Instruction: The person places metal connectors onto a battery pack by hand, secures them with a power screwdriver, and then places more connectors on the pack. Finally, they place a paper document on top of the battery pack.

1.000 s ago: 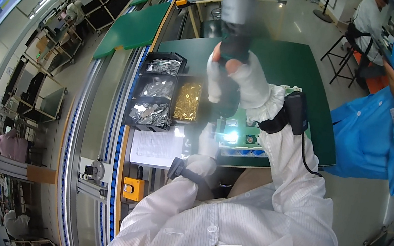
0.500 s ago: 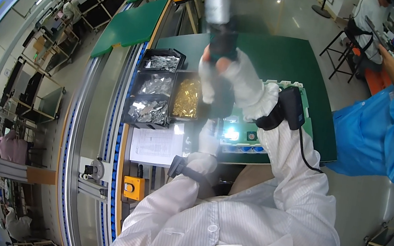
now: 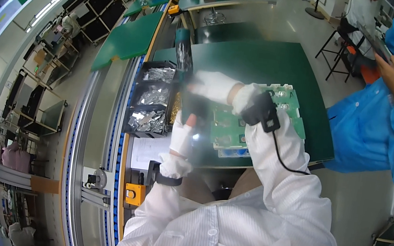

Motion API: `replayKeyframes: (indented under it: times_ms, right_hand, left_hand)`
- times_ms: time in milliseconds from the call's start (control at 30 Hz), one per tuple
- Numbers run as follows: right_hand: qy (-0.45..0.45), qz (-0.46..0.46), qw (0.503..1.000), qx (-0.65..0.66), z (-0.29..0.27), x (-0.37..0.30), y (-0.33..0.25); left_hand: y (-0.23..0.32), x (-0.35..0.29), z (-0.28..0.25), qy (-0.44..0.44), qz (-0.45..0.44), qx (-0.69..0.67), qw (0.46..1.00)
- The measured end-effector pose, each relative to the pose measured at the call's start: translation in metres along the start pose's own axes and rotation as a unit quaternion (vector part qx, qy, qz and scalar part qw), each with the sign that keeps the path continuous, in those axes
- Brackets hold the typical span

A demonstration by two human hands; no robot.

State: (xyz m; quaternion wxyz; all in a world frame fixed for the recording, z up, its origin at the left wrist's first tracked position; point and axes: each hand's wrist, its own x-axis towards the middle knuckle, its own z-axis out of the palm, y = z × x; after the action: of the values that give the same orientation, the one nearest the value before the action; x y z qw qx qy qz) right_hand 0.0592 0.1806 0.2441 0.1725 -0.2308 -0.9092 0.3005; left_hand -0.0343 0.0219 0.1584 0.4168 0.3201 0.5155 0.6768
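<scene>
My right hand (image 3: 208, 85), in a white glove with bare fingertips, is closed round a dark cylindrical electric screwdriver (image 3: 183, 52) with a green top end. Its lower part is smeared by motion, and a small bright light shows below it. My left hand (image 3: 182, 133), gloved alike, is beside the bin of small gold-coloured metal parts (image 3: 176, 107). A bare fingertip points up there; the other fingers are hidden or blurred. Right of both hands lies a green plate (image 3: 227, 127) with cut-outs and notched edges, partly covered by my right forearm. Blue and white pieces (image 3: 233, 153) show under its near edge.
Black bins (image 3: 150, 95) of silver metal parts stand left of my hands, with a printed sheet (image 3: 144, 153) nearer me. A conveyor rail (image 3: 82, 157) and a yellow switch box (image 3: 134, 194) are further left. A co-worker in blue (image 3: 374, 129) is at the right.
My right hand has swung left with the screwdriver, from above the green plate toward the bins. My left hand has moved left to the gold parts' bin, uncovering more of the plate.
</scene>
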Motion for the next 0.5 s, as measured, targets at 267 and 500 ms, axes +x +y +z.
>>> replayKeyframes:
  times_ms: [267, 500]
  right_hand:
    - [-0.054, 0.065, 0.975, -0.203, -0.015, -0.015, 0.011]
    - [0.003, -0.053, 0.930, -0.363, -0.003, -0.019, 0.022]
  left_hand:
    - [-0.092, -0.001, -0.035, 0.075, -0.039, 0.198, 0.977]
    - [-0.129, 0.001, -0.028, 0.080, -0.061, 0.300, 0.949]
